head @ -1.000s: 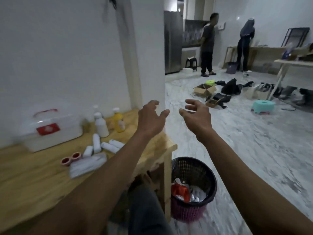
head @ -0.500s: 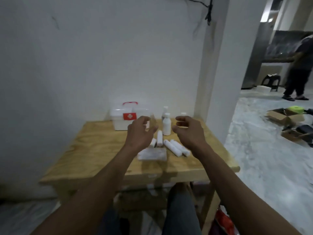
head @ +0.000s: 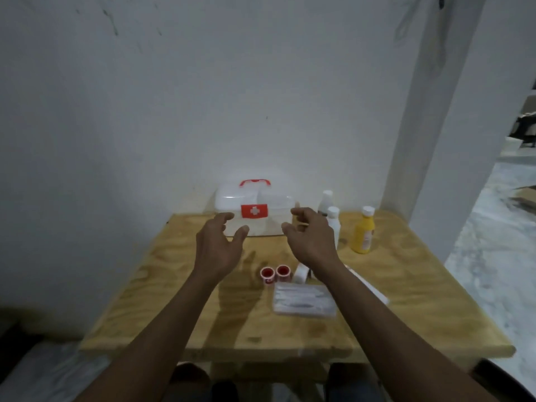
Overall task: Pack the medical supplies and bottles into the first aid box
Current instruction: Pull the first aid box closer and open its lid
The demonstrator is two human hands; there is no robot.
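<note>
Plywood table (head: 174, 285) against a bare white wall, and both arms are out over it. At the back sits the first aid box (head: 255, 210), translucent white, red handle on top, red cross label facing us, lid apparently down. Left hand (head: 217, 248) hovers in front of its left end, fingers spread and curled, holding nothing. Right hand (head: 310, 242) mirrors it at the right end, also empty and open. Looks like a two-handed reach for the box, nothing packed yet by my reading.

Risk here: the right hand is just beside the white bottle (head: 333, 224), with a second white-capped bottle (head: 325, 201) behind it. A wide sweep of that wrist could knock either one over, and a toppling bottle could roll into the yellow bottle (head: 362, 233) standing further right. Dragging the box forward could also plough into the loose supplies.

Those lie nearer us: two red-rimmed tape rolls (head: 275, 273) side by side, a white bandage roll (head: 301, 274) next to them, and a flat clear packet (head: 304, 300) partly under the right forearm. More white rolls seem hidden beneath that arm; I cannot count them.
</note>
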